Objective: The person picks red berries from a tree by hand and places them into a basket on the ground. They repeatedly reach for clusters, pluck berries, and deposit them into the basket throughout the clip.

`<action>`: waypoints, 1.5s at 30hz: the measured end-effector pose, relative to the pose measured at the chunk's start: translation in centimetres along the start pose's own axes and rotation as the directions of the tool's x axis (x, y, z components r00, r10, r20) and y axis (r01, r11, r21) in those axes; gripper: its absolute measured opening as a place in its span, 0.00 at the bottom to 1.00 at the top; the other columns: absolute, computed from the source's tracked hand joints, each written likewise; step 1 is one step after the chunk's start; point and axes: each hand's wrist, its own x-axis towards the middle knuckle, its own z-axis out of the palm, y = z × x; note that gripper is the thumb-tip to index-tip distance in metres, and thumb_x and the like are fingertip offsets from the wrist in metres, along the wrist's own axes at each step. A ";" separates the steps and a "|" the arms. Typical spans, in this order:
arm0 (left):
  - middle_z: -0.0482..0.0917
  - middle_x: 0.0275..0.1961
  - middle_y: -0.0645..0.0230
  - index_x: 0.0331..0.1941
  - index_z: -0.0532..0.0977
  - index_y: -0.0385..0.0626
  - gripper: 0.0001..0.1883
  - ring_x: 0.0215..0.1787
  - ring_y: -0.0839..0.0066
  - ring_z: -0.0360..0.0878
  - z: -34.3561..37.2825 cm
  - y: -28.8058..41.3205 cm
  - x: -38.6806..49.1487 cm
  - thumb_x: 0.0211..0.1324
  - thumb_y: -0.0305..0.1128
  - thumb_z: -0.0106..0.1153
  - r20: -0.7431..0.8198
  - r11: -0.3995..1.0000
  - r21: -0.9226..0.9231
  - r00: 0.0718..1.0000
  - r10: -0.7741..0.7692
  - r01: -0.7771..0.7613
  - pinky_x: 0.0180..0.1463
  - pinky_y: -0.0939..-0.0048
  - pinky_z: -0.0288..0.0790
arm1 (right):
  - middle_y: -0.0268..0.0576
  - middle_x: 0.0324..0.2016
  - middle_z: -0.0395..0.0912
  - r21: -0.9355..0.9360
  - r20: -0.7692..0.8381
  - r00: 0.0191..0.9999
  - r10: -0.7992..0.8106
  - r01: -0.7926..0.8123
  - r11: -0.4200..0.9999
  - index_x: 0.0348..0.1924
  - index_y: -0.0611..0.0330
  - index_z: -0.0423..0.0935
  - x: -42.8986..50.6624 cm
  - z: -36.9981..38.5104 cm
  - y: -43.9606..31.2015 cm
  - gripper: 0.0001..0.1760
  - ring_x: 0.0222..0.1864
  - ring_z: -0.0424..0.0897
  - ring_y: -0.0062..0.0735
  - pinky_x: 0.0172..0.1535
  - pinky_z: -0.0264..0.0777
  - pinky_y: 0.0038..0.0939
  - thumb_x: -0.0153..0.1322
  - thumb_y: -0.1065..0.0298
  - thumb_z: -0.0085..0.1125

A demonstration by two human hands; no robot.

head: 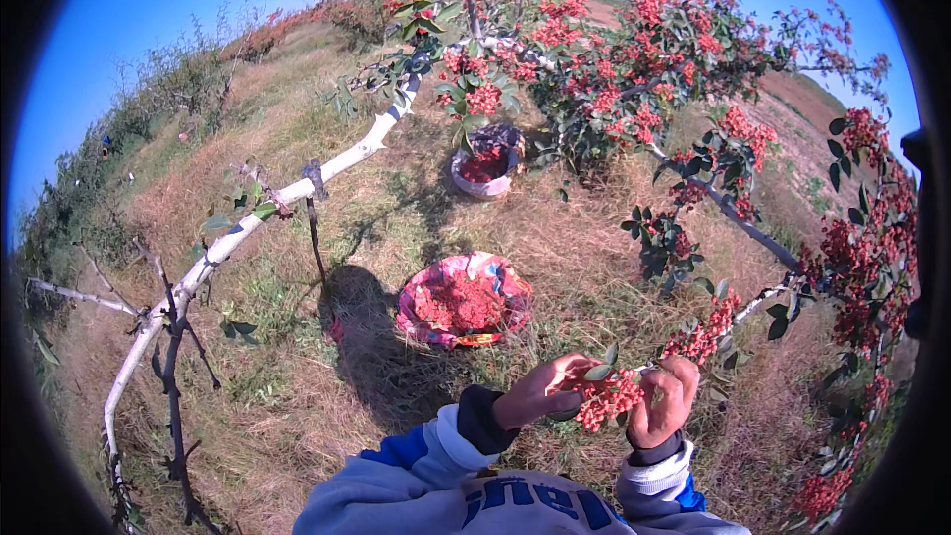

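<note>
Low in front of my body, both hands are at the end of a leafy branch with red berries that look like Sichuan pepper. My left hand curls its fingers at the left side of a berry cluster, beside a green leaf. My right hand closes around the twig on the cluster's right side, with its fingertips partly hidden. More red berries hang on the same branch just beyond my right hand. A round basket lined with pink patterned cloth sits on the grass ahead, holding loose picked berries.
A pale bucket with darker red berries stands farther off. A thorny whitish limb arches across the left, with bare dark twigs below. Berry-laden branches crowd the right side. Dry grass covers the ground.
</note>
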 end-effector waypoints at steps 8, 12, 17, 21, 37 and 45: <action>0.70 0.47 0.66 0.53 0.57 0.38 0.27 0.44 0.82 0.67 1.8 0.2 -0.2 0.51 0.34 0.54 0.065 0.980 0.196 0.997 0.033 -0.046 0.47 0.77 0.63 | 0.49 0.33 0.68 -0.008 0.003 0.995 -0.098 0.098 0.995 0.31 0.63 0.68 1.9 -1.4 -1.2 0.15 0.35 0.68 0.44 0.40 0.61 0.38 0.49 0.77 0.50; 0.70 0.46 0.68 0.54 0.57 0.38 0.25 0.40 0.85 0.68 3.1 1.2 0.0 0.53 0.33 0.51 0.039 0.990 0.124 0.998 0.055 -0.059 0.41 0.81 0.65 | 0.51 0.34 0.68 0.045 -0.007 0.995 -0.104 0.104 0.994 0.34 0.64 0.68 2.5 -2.6 -2.2 0.18 0.33 0.69 0.43 0.39 0.63 0.36 0.50 0.79 0.47; 0.69 0.47 0.68 0.53 0.57 0.38 0.23 0.43 0.84 0.68 3.5 1.5 0.7 0.54 0.30 0.49 0.055 0.998 0.045 0.997 0.052 -0.054 0.43 0.80 0.65 | 0.46 0.35 0.69 0.006 0.088 0.949 -0.301 0.302 0.953 0.37 0.61 0.70 2.9 -5.1 -3.4 0.21 0.31 0.68 0.40 0.34 0.63 0.34 0.52 0.64 0.57; 0.70 0.45 0.66 0.51 0.60 0.38 0.19 0.41 0.81 0.70 4.0 3.1 0.6 0.54 0.27 0.47 -0.023 0.987 -0.090 0.991 0.130 -0.131 0.41 0.80 0.66 | 0.41 0.37 0.69 -0.056 0.190 0.897 -0.399 0.416 0.908 0.36 0.58 0.73 4.4 -4.1 -3.4 0.21 0.31 0.70 0.35 0.32 0.64 0.30 0.49 0.67 0.60; 0.70 0.44 0.67 0.51 0.62 0.39 0.18 0.42 0.81 0.68 4.2 1.8 0.7 0.55 0.24 0.44 -0.048 0.981 -0.163 0.994 0.101 -0.108 0.45 0.79 0.62 | 0.43 0.28 0.73 0.069 0.415 0.830 -0.371 0.379 0.923 0.27 0.62 0.75 7.6 -4.8 -3.9 0.14 0.22 0.72 0.32 0.23 0.66 0.25 0.46 0.78 0.61; 0.72 0.42 0.69 0.48 0.65 0.38 0.17 0.42 0.80 0.69 3.5 0.5 0.9 0.53 0.29 0.48 -0.097 0.995 -0.074 0.994 0.057 -0.064 0.44 0.77 0.64 | 0.46 0.26 0.71 0.187 0.157 0.982 -0.101 0.070 0.980 0.27 0.67 0.71 8.6 -5.6 -2.9 0.07 0.26 0.71 0.30 0.30 0.63 0.21 0.55 0.82 0.52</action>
